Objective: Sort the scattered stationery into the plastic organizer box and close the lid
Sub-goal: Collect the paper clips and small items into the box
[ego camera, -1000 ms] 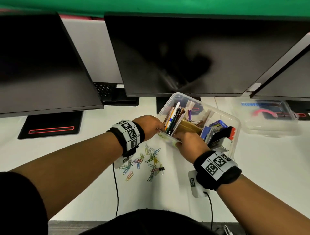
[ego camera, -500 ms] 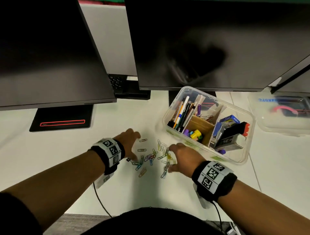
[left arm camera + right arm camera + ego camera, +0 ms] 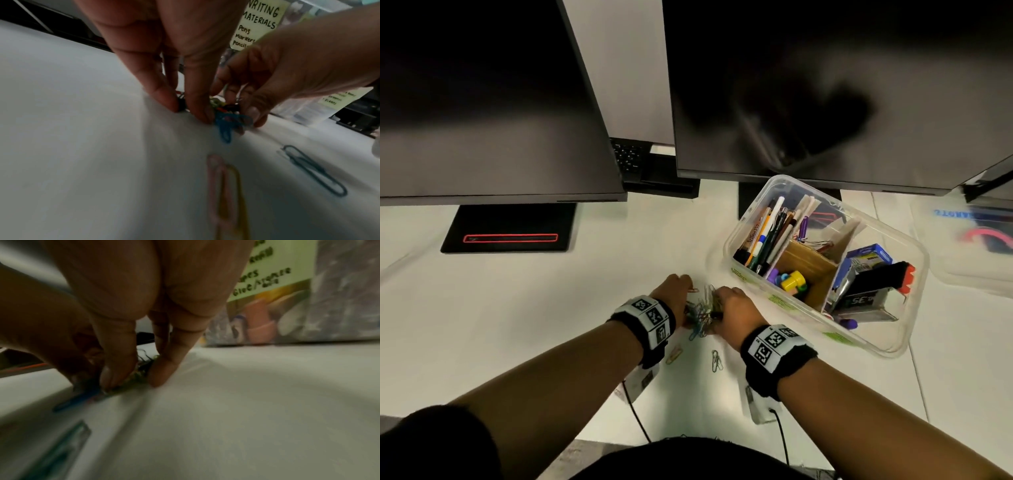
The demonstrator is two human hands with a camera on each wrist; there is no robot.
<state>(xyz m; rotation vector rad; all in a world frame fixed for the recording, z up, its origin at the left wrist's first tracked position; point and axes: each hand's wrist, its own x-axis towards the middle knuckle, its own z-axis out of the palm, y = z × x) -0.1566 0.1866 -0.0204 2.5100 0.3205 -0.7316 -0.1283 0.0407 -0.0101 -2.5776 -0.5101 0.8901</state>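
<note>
A heap of coloured paper clips [image 3: 700,317] lies on the white desk between my two hands. My left hand [image 3: 686,301] pinches into the heap from the left, fingertips [image 3: 200,113] down on the desk. My right hand [image 3: 719,308] curls round it from the right, thumb and fingers [image 3: 115,376] closed on the clips. A blue clip [image 3: 226,128] sticks out below. The clear plastic organizer box [image 3: 866,339] stands open to the right, holding pens [image 3: 767,236], push pins [image 3: 791,281] and a black stapler [image 3: 873,284]. Its lid [image 3: 969,260] lies further right.
Stray clips lie just behind the heap: a pink and yellow pair [image 3: 674,354] and a teal one [image 3: 716,359]. Two dark monitors [image 3: 482,102] [image 3: 825,85] overhang the back of the desk, with a black stand base [image 3: 510,228] at left. Wrist-camera cables trail to the desk edge.
Both hands left the organizer box, came down to the scattered clips and swept them together into one heap between them. The head view tilted down.
</note>
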